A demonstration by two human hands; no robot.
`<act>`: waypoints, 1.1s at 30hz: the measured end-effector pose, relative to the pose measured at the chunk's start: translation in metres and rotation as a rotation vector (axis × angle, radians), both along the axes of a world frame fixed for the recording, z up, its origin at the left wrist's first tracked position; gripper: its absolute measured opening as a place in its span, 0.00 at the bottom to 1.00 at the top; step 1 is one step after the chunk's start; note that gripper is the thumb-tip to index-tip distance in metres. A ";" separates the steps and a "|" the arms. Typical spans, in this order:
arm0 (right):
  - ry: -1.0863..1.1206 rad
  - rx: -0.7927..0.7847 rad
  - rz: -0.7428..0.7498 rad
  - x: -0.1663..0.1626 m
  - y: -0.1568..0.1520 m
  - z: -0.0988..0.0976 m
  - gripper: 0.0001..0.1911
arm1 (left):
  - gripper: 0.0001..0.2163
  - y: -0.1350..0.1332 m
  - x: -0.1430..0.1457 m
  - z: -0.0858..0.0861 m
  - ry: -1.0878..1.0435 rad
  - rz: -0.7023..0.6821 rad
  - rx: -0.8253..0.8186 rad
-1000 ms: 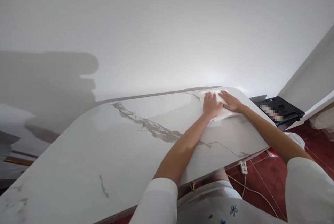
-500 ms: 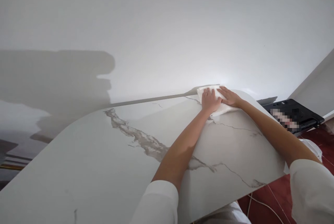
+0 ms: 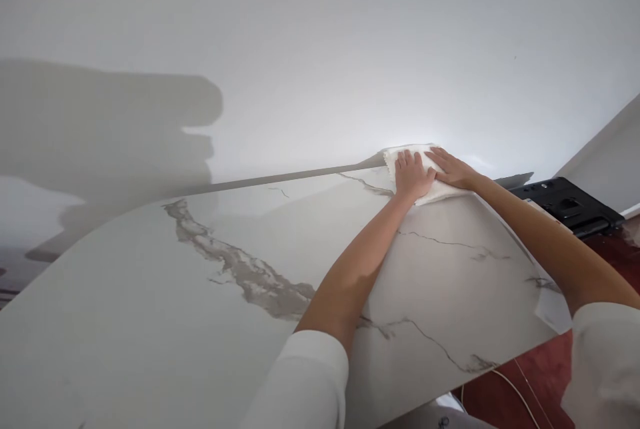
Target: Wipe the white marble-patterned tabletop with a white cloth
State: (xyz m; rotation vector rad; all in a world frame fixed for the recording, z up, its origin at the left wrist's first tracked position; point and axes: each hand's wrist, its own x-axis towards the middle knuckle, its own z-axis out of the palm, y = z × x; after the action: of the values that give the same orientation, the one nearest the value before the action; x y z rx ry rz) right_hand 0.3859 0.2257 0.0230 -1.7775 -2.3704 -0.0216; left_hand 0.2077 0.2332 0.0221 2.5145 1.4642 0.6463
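A white cloth [image 3: 434, 194] lies spread at the far edge of a white, grey-veined marble-look tabletop [image 3: 175, 309]. My left hand [image 3: 414, 177] presses flat on it, fingers stretched forward and slightly apart. To its right, my right hand [image 3: 456, 170] also rests on the cloth, with its fingers pointing left and its thumb side close to the left hand. Neither hand is wrapped round the cloth; both push down from above. Part of the cloth is hidden under the palms.
A white wall [image 3: 320, 49] rises just behind the table's far edge, with a narrow gap. On the right, a black case-like object [image 3: 590, 206] sits beyond the table. Below is a dark red floor [image 3: 537, 376] with a pale cable [image 3: 517, 392] on it.
Both hands and the cloth have shifted slightly right and up in the picture. The view itself has also moved, with the tabletop's vein now further left.
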 end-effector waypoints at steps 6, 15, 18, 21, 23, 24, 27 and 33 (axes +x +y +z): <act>0.001 0.047 0.026 -0.001 -0.010 -0.006 0.39 | 0.29 -0.014 -0.007 -0.004 0.002 -0.016 0.002; -0.018 0.069 0.040 -0.002 -0.064 -0.012 0.41 | 0.29 -0.068 -0.013 -0.007 -0.025 -0.030 0.022; -0.019 0.058 0.035 -0.006 -0.081 -0.011 0.41 | 0.29 -0.086 -0.016 -0.007 -0.030 -0.024 0.011; -0.017 0.052 0.025 -0.010 -0.098 -0.010 0.40 | 0.28 -0.102 -0.019 -0.007 -0.037 -0.033 0.003; -0.015 0.052 0.026 -0.013 -0.109 -0.010 0.40 | 0.27 -0.112 -0.021 -0.007 -0.038 -0.040 -0.005; -0.015 0.054 0.029 -0.014 -0.115 -0.010 0.40 | 0.27 -0.116 -0.022 -0.007 -0.037 -0.042 -0.006; -0.015 0.063 0.037 -0.018 -0.128 -0.011 0.39 | 0.28 -0.128 -0.024 -0.008 -0.030 -0.038 -0.004; -0.033 0.071 0.046 -0.027 -0.155 -0.012 0.40 | 0.28 -0.153 -0.032 -0.009 -0.015 -0.041 0.003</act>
State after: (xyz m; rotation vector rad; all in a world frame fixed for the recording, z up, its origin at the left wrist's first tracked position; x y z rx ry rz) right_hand 0.3590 0.0703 0.0113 -1.7029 -2.4014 -0.1277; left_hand 0.1759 0.0798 0.0133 2.5290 1.4042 0.6603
